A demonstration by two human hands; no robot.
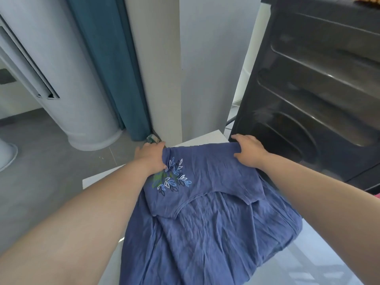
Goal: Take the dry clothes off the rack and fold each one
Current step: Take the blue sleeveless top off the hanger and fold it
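Evidently mid-fold: on the white table [96, 179], the blue garment [205, 212] lay doubled toward the far edge. The left hand [151, 156] pinched the fold's left corner, and the right hand [249, 150] apparently gripped its right. Next probably needs flattening, then refolding.

The blue garment [205, 223] is made of thin, crinkled, matt cloth printed with a leaf motif. The white table [320, 264] is finished smooth and glossy. The teal curtain [107, 58] is of matt fabric, the grey floor [41, 171] is laid in matt tiles, and the black panel [318, 68] is moulded smooth with a dull sheen.
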